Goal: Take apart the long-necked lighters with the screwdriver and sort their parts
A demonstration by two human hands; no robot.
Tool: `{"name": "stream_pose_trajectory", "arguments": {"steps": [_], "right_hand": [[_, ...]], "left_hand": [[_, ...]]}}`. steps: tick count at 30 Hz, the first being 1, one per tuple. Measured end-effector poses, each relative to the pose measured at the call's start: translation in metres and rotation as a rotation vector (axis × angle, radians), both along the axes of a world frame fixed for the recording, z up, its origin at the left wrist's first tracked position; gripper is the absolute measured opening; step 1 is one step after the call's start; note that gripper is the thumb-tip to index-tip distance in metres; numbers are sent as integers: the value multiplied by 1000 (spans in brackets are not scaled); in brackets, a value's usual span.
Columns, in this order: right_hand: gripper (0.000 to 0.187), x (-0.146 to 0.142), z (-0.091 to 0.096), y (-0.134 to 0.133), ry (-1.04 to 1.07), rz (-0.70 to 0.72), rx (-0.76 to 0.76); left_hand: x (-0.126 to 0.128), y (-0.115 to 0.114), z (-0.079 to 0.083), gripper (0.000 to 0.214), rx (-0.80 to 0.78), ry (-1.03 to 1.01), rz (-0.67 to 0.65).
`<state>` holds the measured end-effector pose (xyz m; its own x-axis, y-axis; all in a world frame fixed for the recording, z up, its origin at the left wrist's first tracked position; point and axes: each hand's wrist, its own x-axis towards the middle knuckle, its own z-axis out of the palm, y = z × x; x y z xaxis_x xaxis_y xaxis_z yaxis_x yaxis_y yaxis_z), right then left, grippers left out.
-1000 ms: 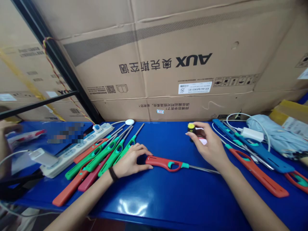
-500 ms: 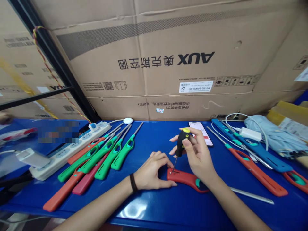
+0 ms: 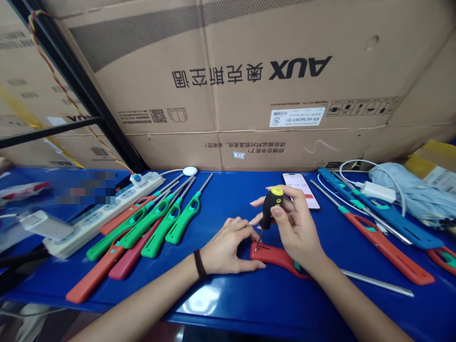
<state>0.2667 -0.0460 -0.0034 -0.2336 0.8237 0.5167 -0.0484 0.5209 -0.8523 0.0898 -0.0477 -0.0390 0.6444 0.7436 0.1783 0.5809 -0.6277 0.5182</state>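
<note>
A red long-nosed lighter [image 3: 276, 257] lies on the blue table [image 3: 249, 294] in front of me, its metal rod pointing right. My left hand [image 3: 230, 247] is curled round the butt end of its handle and presses it down. My right hand [image 3: 294, 223] grips a small black screwdriver with a yellow cap [image 3: 269, 209], held nearly upright. The screwdriver's tip touches the top of the red handle near its left end.
Several green, red and orange lighters [image 3: 149, 228] lie in a row at the left beside a white power strip [image 3: 96, 216]. A phone [image 3: 301, 190] lies behind my hands. More red and blue lighters [image 3: 377, 237], a white charger and a folded grey cloth [image 3: 416, 194] are at the right. Cardboard boxes [image 3: 249, 85] wall the back.
A second ago my right hand was reaching for the screwdriver at the back. It now holds it on the red lighter, which my left hand has drawn nearer and to the right.
</note>
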Motion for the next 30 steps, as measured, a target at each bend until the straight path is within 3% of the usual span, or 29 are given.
{"name": "stream_pose_trajectory", "arguments": {"steps": [11,17,21,25,30], "right_hand": [[20,-3,3,-5,75,50,-12],[18,-10,4,-8,254,304,-210],[39,-11,6,-8,300,428,-353],[17,-11,10,-12,216,425,-268],[26,-15,12,-14,197,405,-234]], "left_hand": [[0,1,-1,42,36,-46,-12],[0,2,-5,43,38,-55,-5],[0,2,-6,44,51,-56,4],[0,2,-5,50,60,-61,-14],[0,2,-3,44,38,-74,-20]]}}
